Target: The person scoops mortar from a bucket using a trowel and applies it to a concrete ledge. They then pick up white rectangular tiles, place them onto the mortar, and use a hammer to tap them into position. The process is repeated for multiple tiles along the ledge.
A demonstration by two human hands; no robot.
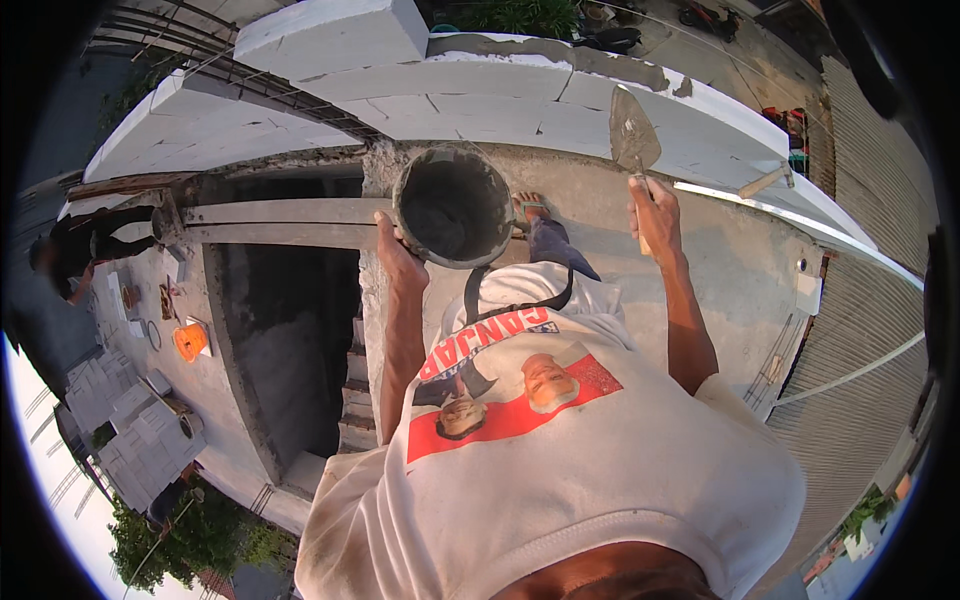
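My left hand point(400, 255) grips the rim of a dark round bucket point(407, 190), held in front of my body. Grey mortar point(445, 215) coats the bucket's inner wall; how much lies at the bottom is too dark to tell. My right hand point(655, 215) is closed around the wooden handle of a pointed trowel point(633, 135), its blade up and smeared with grey mortar. Beyond the blade runs a low wall of white blocks point(490, 95). Patches of wet mortar point(500, 46) lie along its top, and one loose block point(335, 40) sits on it at the left.
Left of me is a deep stairwell opening point(290, 340) with wooden planks point(285, 222) across it. Bare rebar point(290, 95) sticks out by the wall. Another person point(110, 240) is at far left, near an orange bucket point(190, 342) and stacked blocks point(140, 440). A hammer point(765, 182) lies at right.
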